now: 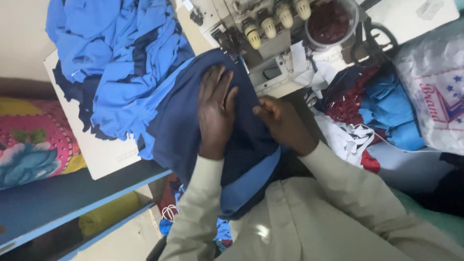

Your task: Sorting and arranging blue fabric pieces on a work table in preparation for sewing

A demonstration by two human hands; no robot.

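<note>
At the sewing machine (pixel 261 38), a dark navy fabric piece (pixel 193 130) lies spread over the worktop (pixel 104 157), its upper edge reaching the machine's needle area. The left hand (pixel 216 113) rests flat on the cloth with fingers stretched out and open, pressing it down. Just beside it, the right hand (pixel 280 123) is curled closed, seemingly pinching a fold of the same navy fabric, though the grip itself is partly hidden by the knuckles. Both arms wear pale beige sleeves (pixel 203 208). A lighter blue band (pixel 251 181) runs along the lower edge of the cloth, hanging toward the person's lap. To the left, a heap of bright blue garments (pixel 121 58) is piled on the worktop, touching the navy piece. Four cream thread-tension knobs (pixel 268 26) sit on top of the machine, next to a round container of dark red material (pixel 331 21). Red, blue and white scraps (pixel 367 106) lie to the right, beside a white plastic bag (pixel 430 92).
</note>
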